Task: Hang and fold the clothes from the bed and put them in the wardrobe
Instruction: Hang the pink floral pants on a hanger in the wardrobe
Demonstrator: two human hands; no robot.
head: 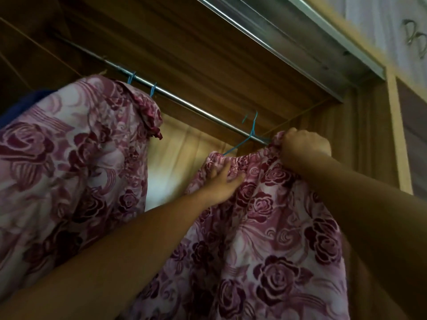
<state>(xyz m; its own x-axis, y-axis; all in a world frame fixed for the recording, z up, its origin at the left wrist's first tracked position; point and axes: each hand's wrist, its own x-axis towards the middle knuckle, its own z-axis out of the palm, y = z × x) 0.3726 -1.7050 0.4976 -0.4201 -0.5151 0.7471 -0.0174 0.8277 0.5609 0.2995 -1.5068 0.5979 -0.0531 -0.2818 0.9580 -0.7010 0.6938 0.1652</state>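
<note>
A pink garment with dark red roses (265, 239) hangs from a blue wire hanger (250, 135) whose hook sits at the metal wardrobe rail (184, 102). My right hand (305, 144) grips the bunched top edge of this garment just below the rail, near the wardrobe's right wall. My left hand (221, 183) rests on the gathered waistband a little lower, fingers spread on the cloth. A second garment of the same rose print (76, 162) hangs on the rail to the left on blue hangers (131, 77).
The wardrobe's wooden top (184, 42) and right side panel (360, 139) close in around the rail. A metal sliding-door track (300, 38) runs above. A dark blue cloth (20, 105) shows at the far left. Pale back panel (175, 153) shows between the two garments.
</note>
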